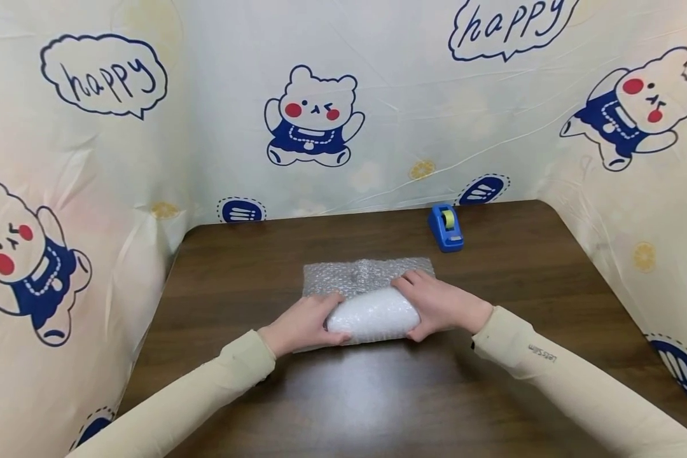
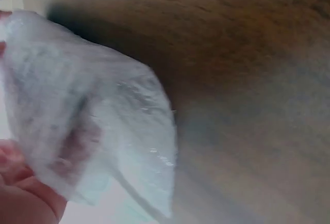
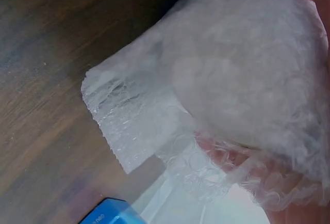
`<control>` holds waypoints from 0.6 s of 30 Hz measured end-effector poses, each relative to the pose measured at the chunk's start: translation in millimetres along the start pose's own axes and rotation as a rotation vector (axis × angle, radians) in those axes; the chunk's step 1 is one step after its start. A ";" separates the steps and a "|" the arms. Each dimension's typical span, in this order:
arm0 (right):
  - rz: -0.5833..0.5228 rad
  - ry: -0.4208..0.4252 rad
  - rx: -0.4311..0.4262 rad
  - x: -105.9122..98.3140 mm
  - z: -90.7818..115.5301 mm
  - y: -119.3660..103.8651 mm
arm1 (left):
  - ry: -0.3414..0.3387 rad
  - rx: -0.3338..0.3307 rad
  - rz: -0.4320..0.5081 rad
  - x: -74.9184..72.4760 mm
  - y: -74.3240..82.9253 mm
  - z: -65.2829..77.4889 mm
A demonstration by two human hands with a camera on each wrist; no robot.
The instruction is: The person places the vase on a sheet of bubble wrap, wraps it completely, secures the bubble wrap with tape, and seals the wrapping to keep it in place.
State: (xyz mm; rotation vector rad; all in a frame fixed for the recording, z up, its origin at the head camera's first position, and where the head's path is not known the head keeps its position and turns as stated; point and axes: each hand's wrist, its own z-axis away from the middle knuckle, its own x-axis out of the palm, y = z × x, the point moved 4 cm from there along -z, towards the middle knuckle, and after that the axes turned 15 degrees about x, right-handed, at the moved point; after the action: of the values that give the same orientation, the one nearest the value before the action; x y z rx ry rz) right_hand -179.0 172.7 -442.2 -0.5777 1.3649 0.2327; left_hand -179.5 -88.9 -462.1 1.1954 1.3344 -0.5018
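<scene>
Both hands hold a white rounded bundle [image 1: 376, 315] partly rolled in bubble wrap [image 1: 332, 277], at the middle of the table. My left hand [image 1: 302, 322] grips its left end, thumb at the near side and fingers over the top. At the right end my right hand [image 1: 439, 306] grips it the same way. A flat part of the wrap stretches out behind the bundle. Seen from the left wrist, the wrap [image 2: 56, 64] looks cloudy and blurred. In the right wrist view, fingers [image 3: 232, 159] show through the clear layers. What the wrap covers cannot be made out.
A blue tape dispenser [image 1: 446, 229] with yellow tape stands at the back right of the dark wooden table [image 1: 235, 261]. Printed cloth [image 1: 217, 127] with bears and "happy" bubbles hangs along the back and both sides.
</scene>
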 end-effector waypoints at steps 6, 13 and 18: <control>0.002 0.020 -0.010 -1.8 -0.3 0.7 | -0.033 -0.012 -0.069 6.5 9.8 0.1; -0.015 -0.001 0.007 -2.1 -1.7 2.9 | -0.045 -0.065 0.070 18.5 -5.2 1.9; -0.032 0.001 0.018 -2.7 0.4 3.8 | 0.010 -0.089 0.087 20.3 -13.9 2.5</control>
State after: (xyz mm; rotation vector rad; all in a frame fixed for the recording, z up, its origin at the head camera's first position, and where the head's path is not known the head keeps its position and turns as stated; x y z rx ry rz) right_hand -181.0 176.7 -440.5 -0.5843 1.3566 0.1936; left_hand -185.1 -89.5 -486.1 1.1784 1.2936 -0.3713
